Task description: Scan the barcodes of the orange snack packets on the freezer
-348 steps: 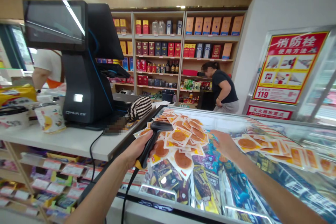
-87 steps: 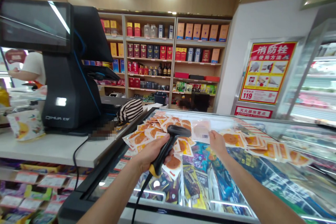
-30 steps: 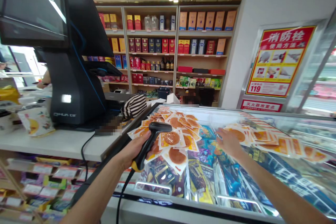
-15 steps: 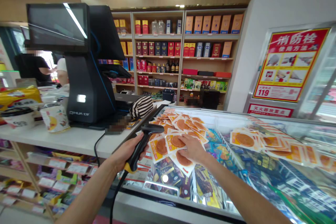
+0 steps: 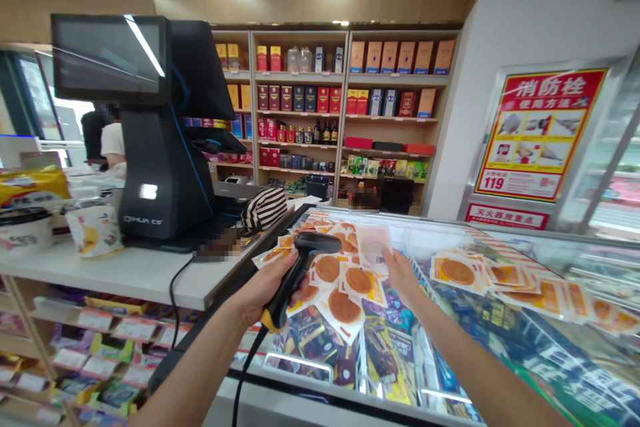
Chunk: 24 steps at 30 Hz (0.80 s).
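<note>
A black handheld scanner point(image 5: 300, 270) is gripped in the left hand point(image 5: 270, 287), at seven o'clock, with the fingers wrapped around its handle. At four o'clock, a pale-backed packet point(image 5: 374, 243) is pinched between the thumb and fingers of the right hand point(image 5: 401, 277). It is held just beyond the scanner's head and over the far part of a heap of packets point(image 5: 345, 307) at five o'clock, in which flat, round, orange-brown pieces are sealed.

The heap is borne on the glass top of a display chest point(image 5: 290, 407), where a second row of packets point(image 5: 460, 271) is fanned out at four o'clock. Beneath the glass, bagged goods are parted by wire dividers: dark packs point(image 5: 320, 343) at six o'clock, yellow-and-black packs point(image 5: 387, 360) at five.

At eight o'clock, a snack rack point(image 5: 31, 328) is filled with bagged and boxed goods. On the white counter point(image 5: 150, 277) above it, toward nine, a black-lidded cup point(image 5: 23, 237), its contents hidden, and a printed pouch point(image 5: 95, 230) are placed near a cash register point(image 5: 160, 180).

Farthest off, at twelve, wall shelves point(image 5: 300, 78) are stocked with boxes point(image 5: 390, 57) and bottles point(image 5: 327, 132).
</note>
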Tool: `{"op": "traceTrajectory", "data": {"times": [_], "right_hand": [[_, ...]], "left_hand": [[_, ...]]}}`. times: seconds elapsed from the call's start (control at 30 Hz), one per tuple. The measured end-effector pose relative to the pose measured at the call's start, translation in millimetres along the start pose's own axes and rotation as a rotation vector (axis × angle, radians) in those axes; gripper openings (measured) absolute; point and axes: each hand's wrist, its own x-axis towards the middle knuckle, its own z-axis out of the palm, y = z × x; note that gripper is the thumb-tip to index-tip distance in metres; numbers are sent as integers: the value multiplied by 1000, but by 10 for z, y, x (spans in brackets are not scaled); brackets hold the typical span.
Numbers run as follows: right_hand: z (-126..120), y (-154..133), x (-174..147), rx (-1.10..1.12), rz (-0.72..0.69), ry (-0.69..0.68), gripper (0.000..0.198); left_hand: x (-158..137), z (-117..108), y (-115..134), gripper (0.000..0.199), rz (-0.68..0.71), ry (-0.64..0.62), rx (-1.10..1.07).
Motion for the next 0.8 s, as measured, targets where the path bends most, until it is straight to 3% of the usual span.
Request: {"op": "traceTrajectory", "data": {"times": [0.13, 0.27, 0.43, 0.8], "right_hand": [[-268, 142, 26, 348, 220, 72, 36], [-463, 231, 25, 548, 391, 151, 36], [-587, 348, 40, 635, 404, 189, 32], [-614, 529, 88, 661, 415, 213, 32]], "left_hand": [[142, 230, -70, 37, -26, -91, 24], [266, 495, -208, 40, -76, -187, 96], [366, 718, -335, 40, -86, -306, 154], [462, 750, -389, 37, -117, -300, 117]]}}
